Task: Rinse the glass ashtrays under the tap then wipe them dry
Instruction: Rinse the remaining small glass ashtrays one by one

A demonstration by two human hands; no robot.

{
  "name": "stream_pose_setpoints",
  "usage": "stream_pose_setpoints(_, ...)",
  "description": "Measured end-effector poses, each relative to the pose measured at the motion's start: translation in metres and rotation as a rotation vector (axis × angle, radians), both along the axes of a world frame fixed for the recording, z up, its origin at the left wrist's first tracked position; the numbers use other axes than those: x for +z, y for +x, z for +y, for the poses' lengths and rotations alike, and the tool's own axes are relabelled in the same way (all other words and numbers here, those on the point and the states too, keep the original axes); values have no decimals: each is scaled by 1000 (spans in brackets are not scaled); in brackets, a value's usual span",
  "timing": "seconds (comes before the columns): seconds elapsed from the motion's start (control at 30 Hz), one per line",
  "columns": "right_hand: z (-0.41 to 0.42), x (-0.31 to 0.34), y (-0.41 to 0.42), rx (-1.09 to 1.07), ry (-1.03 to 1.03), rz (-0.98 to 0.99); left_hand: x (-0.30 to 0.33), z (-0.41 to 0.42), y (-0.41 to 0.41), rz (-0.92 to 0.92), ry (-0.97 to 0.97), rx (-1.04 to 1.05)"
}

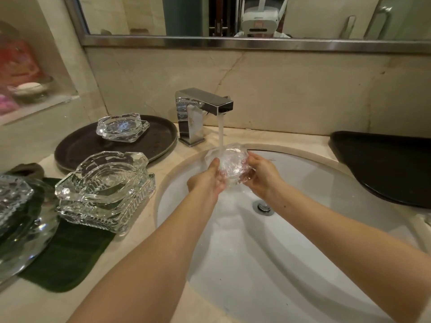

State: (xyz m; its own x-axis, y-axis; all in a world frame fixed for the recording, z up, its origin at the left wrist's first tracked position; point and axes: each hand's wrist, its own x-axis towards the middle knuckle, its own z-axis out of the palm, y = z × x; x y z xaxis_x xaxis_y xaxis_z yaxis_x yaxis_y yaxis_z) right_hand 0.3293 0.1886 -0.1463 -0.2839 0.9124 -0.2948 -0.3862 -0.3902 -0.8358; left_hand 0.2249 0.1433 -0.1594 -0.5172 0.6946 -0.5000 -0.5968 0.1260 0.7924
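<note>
Two hands grip one glass ashtray (233, 163) over the sink (326, 183), under the tap (205, 108) stream: left hand (210, 180) cupping its near edge, right hand (261, 173) clasping its right side. Stacked ashtrays (105, 190) left on counter, another ashtray (121, 127) on round tray (88, 145).

Both forearms bare, extended forward and converging at centre. Left hand (210, 178): palm turned inward and up, fingers cupped beneath the ashtray (233, 164), thumb raised along its near-left edge. Right hand (258, 173): fingers curled round the right rim, thumb on top. Left fingertips seen only through wet glass; exact placement uncertain.
</note>
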Motion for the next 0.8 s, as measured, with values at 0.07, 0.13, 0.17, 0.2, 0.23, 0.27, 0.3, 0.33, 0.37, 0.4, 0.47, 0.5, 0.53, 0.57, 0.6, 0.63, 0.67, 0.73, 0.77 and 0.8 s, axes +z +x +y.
stream_pose_setpoints(0.07, -2, -1, 2, 19, 32, -30, 0, 0, -2, -8, -1, 53)
stream_pose_setpoints(0.13, -1, 4, 3, 42, 57, -2, 0, 0, -1, -3, 6, 46)
stream_pose_setpoints(0.17, -1, 8, 5, 59, 56, 19, 2, 0, 0, -5, 16, 40)
stream_pose_setpoints(0.2, -1, 11, 6, 80, 52, 33, 3, 1, 2, -14, 32, 30)
stream_pose_setpoints(0.23, -1, 12, 6, 98, 43, 18, 5, 0, 4, -27, 53, 28)
stream_pose_setpoints(0.27, -3, 13, 6, 116, 33, -11, 6, 0, 4, -36, 75, 43)
stream_pose_setpoints(0.3, -4, 10, 6, 134, 25, -54, 8, 0, 4, -39, 88, 58)
stream_pose_setpoints(0.33, -5, 6, 5, 148, 12, -82, 9, 0, 4, -29, 90, 56)
stream_pose_setpoints(0.37, -7, 1, 5, 164, -3, -97, 9, -1, 3, -7, 87, 33)
stream_pose_setpoints(0.4, -6, -4, 5, 175, -24, -99, 9, 0, 3, 21, 82, -3)
stream_pose_setpoints(0.47, -5, -10, 6, 193, -57, -94, 8, 0, 4, 65, 68, -64)
stream_pose_setpoints(0.5, -6, -11, 7, 204, -61, -78, 8, 0, 3, 69, 60, -83)
stream_pose_setpoints(0.53, -7, -11, 7, 215, -60, -46, 9, -1, 3, 53, 52, -108)
stream_pose_setpoints(0.57, -8, -11, 7, 215, -48, -25, 12, -3, 4, 18, 40, -142)
stream_pose_setpoints(0.6, -7, -12, 7, 212, -26, -18, 14, -5, 5, -19, 29, -178)
stream_pose_setpoints(0.63, -7, -14, 7, 204, 6, -45, 15, -5, 7, -52, 17, -214)
stream_pose_setpoints(0.67, -7, -15, 7, 195, 36, -72, 15, -6, 7, -57, -7, -240)
stream_pose_setpoints(0.73, -7, -18, 6, 187, 77, -104, 15, -8, 9, -49, -61, -264)
stream_pose_setpoints(0.77, -6, -19, 6, 191, 86, -118, 14, -8, 8, -58, -83, -263)
stream_pose_setpoints(0.8, -6, -21, 7, 197, 96, -136, 14, -8, 8, -55, -107, -257)
